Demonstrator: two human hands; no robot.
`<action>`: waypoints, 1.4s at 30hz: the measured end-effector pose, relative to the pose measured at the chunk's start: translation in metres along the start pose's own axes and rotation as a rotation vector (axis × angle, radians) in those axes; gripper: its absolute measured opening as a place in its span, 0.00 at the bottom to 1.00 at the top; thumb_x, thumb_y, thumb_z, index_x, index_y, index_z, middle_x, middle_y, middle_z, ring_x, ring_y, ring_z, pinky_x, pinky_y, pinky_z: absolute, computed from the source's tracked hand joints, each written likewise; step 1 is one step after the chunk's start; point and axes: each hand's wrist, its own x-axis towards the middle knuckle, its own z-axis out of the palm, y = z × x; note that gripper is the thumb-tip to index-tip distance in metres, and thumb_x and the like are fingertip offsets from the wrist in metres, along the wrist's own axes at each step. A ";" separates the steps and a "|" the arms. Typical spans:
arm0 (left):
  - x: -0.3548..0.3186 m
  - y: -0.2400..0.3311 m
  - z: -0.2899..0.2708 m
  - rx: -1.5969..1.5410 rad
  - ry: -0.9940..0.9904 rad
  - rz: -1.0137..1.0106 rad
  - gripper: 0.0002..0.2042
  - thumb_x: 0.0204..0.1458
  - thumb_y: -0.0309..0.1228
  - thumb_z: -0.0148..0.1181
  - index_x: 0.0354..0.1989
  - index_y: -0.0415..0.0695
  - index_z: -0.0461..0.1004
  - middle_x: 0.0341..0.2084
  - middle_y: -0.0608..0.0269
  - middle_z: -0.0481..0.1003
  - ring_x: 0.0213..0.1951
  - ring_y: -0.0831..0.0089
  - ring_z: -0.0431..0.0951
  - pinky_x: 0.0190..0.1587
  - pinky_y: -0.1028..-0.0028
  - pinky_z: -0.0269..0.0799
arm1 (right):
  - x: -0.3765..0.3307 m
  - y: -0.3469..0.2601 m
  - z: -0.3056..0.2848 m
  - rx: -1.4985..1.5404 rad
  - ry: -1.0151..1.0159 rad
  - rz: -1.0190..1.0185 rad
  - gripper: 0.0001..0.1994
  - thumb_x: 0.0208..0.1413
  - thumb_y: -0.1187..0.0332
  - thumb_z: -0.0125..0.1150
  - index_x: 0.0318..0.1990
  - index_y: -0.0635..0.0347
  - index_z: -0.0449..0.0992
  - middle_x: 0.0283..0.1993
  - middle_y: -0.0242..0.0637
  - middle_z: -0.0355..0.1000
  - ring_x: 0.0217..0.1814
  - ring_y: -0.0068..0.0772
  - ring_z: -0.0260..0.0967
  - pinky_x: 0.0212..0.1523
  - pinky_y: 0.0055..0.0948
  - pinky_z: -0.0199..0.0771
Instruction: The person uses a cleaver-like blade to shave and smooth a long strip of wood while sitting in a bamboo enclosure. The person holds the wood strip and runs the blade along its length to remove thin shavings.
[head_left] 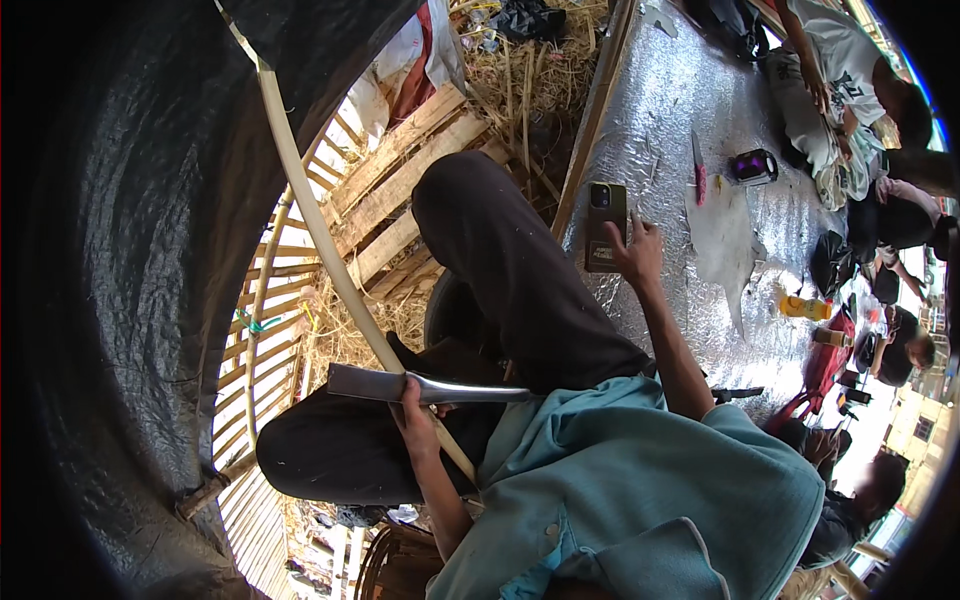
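Left hand (420,428) closed, thumb over one grey flat-ended metal tool (362,383); one long pale bamboo strip (327,247) crosses beneath, both left of one dark-green rectangular phone (605,205). Right hand (640,252) loosely spread at phone's edge, grasping nothing! Right of phone: one pink-handled knife (701,183), one black boxy device (754,167).

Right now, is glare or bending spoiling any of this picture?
In the head view: glare whitens patches of the silver mat; the right edge is overexposed and stretched; black fills the corners; the phone looks fairly sharp; the pale strip looks curved, but I cannot tell how much is lens.
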 end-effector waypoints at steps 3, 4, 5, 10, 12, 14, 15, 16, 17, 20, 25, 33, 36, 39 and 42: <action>0.003 0.000 -0.002 -0.035 0.011 -0.003 0.14 0.50 0.38 0.53 0.37 0.42 0.61 0.22 0.61 0.66 0.18 0.73 0.67 0.17 0.77 0.61 | -0.016 -0.064 0.007 -0.395 0.007 -0.202 0.29 0.48 0.52 0.56 0.59 0.41 0.59 0.58 0.62 0.49 0.58 0.62 0.49 0.55 0.54 0.51; 0.003 -0.003 -0.006 -0.030 -0.030 -0.018 0.14 0.50 0.38 0.53 0.37 0.41 0.61 0.22 0.60 0.66 0.17 0.72 0.67 0.17 0.77 0.61 | -0.013 -0.060 0.015 -0.391 0.012 -0.203 0.29 0.48 0.52 0.56 0.59 0.41 0.59 0.58 0.62 0.49 0.58 0.62 0.49 0.55 0.54 0.51; 0.005 -0.004 -0.008 -0.026 -0.071 -0.032 0.15 0.50 0.38 0.53 0.37 0.41 0.61 0.22 0.60 0.66 0.17 0.72 0.67 0.17 0.77 0.61 | -0.009 -0.050 0.029 -0.285 0.058 -0.177 0.30 0.46 0.54 0.57 0.60 0.38 0.58 0.60 0.62 0.46 0.60 0.63 0.46 0.55 0.57 0.50; 0.000 -0.008 -0.008 0.004 -0.040 -0.023 0.17 0.49 0.39 0.54 0.38 0.40 0.60 0.22 0.59 0.66 0.17 0.72 0.67 0.18 0.76 0.61 | -0.001 -0.032 0.027 -0.059 0.030 -0.051 0.33 0.44 0.59 0.59 0.61 0.44 0.56 0.61 0.61 0.44 0.61 0.63 0.44 0.57 0.55 0.49; 0.001 -0.010 -0.010 0.005 -0.018 -0.023 0.18 0.49 0.40 0.54 0.39 0.40 0.60 0.23 0.59 0.66 0.17 0.72 0.68 0.18 0.76 0.61 | 0.009 -0.023 0.024 -0.083 0.051 -0.018 0.33 0.44 0.62 0.59 0.61 0.48 0.56 0.59 0.60 0.48 0.60 0.62 0.47 0.57 0.50 0.51; -0.001 -0.011 -0.008 -0.004 -0.003 -0.043 0.18 0.49 0.40 0.54 0.39 0.40 0.60 0.24 0.58 0.66 0.18 0.71 0.68 0.18 0.76 0.61 | 0.022 0.010 0.021 0.259 0.117 0.029 0.34 0.44 0.63 0.60 0.62 0.48 0.56 0.57 0.60 0.50 0.59 0.57 0.50 0.58 0.44 0.53; -0.002 -0.008 -0.005 0.012 -0.013 -0.037 0.18 0.49 0.40 0.54 0.39 0.39 0.60 0.24 0.58 0.66 0.18 0.71 0.68 0.18 0.76 0.62 | 0.028 0.028 0.022 0.341 0.168 0.037 0.31 0.49 0.65 0.56 0.62 0.49 0.56 0.50 0.56 0.59 0.52 0.50 0.61 0.52 0.35 0.63; -0.002 -0.007 -0.005 0.029 -0.015 -0.035 0.18 0.49 0.40 0.55 0.40 0.39 0.60 0.24 0.58 0.66 0.19 0.71 0.68 0.18 0.76 0.62 | 0.028 0.029 0.012 0.336 0.165 0.034 0.31 0.49 0.65 0.56 0.62 0.49 0.56 0.50 0.56 0.59 0.52 0.50 0.61 0.52 0.35 0.63; -0.001 -0.008 -0.005 0.026 -0.014 -0.040 0.18 0.49 0.40 0.55 0.40 0.39 0.60 0.24 0.58 0.66 0.19 0.71 0.68 0.18 0.76 0.62 | 0.027 0.031 -0.001 0.768 0.095 0.134 0.27 0.51 0.65 0.53 0.61 0.52 0.58 0.47 0.51 0.63 0.44 0.43 0.63 0.46 0.32 0.66; -0.004 -0.007 -0.006 0.021 0.039 -0.064 0.19 0.49 0.39 0.55 0.40 0.38 0.60 0.25 0.57 0.67 0.19 0.70 0.69 0.19 0.75 0.64 | 0.028 0.056 -0.022 1.502 -0.040 0.313 0.20 0.56 0.66 0.44 0.56 0.62 0.61 0.41 0.46 0.69 0.34 0.42 0.68 0.40 0.32 0.71; -0.004 -0.003 -0.002 0.026 0.027 -0.036 0.19 0.49 0.39 0.55 0.40 0.38 0.60 0.24 0.56 0.67 0.19 0.70 0.70 0.19 0.76 0.64 | 0.023 0.086 -0.036 1.801 -0.178 0.235 0.19 0.59 0.64 0.35 0.51 0.68 0.62 0.46 0.50 0.68 0.43 0.46 0.70 0.43 0.39 0.74; -0.003 -0.004 -0.004 0.005 0.029 -0.075 0.19 0.49 0.40 0.55 0.41 0.39 0.59 0.22 0.57 0.67 0.18 0.70 0.69 0.19 0.76 0.63 | 0.015 0.086 -0.030 1.872 -0.149 0.179 0.21 0.60 0.58 0.35 0.52 0.65 0.62 0.46 0.49 0.68 0.43 0.46 0.69 0.43 0.42 0.72; -0.005 0.000 0.000 0.017 0.062 -0.059 0.19 0.49 0.40 0.54 0.41 0.40 0.59 0.23 0.58 0.67 0.18 0.70 0.69 0.19 0.76 0.64 | 0.018 0.091 -0.032 1.910 -0.223 0.316 0.21 0.59 0.58 0.35 0.52 0.65 0.62 0.46 0.50 0.68 0.44 0.47 0.69 0.45 0.42 0.71; -0.002 -0.005 -0.005 0.017 0.039 -0.060 0.19 0.49 0.40 0.54 0.41 0.39 0.59 0.22 0.57 0.67 0.18 0.70 0.70 0.19 0.76 0.64 | 0.015 0.084 -0.037 1.886 -0.276 0.304 0.21 0.59 0.59 0.35 0.53 0.65 0.61 0.46 0.50 0.68 0.44 0.47 0.69 0.46 0.42 0.71; -0.004 -0.002 -0.002 0.007 0.027 -0.067 0.19 0.49 0.40 0.55 0.41 0.39 0.59 0.22 0.57 0.67 0.18 0.69 0.70 0.20 0.76 0.64 | 0.017 0.087 -0.034 1.882 -0.215 0.294 0.21 0.59 0.59 0.35 0.53 0.65 0.61 0.47 0.51 0.68 0.44 0.46 0.69 0.46 0.41 0.71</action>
